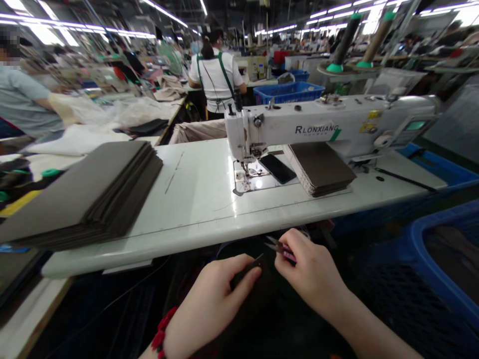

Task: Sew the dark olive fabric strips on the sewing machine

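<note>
Left hand (215, 299) fingers pinching dark fabric piece (247, 269), right hand (312, 274) fingers gripping thread snips (280, 248)

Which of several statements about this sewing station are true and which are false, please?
1. The right hand holds small snips. True.
2. The left hand rests on the table. False: it is below the table's edge, pinching a dark fabric piece.
3. A phone lies on the sewing machine, beside its needle. True.
4. The big stack of dark pieces lies right of the machine. False: it lies on the left; a smaller stack sits under the machine's arm.
</note>
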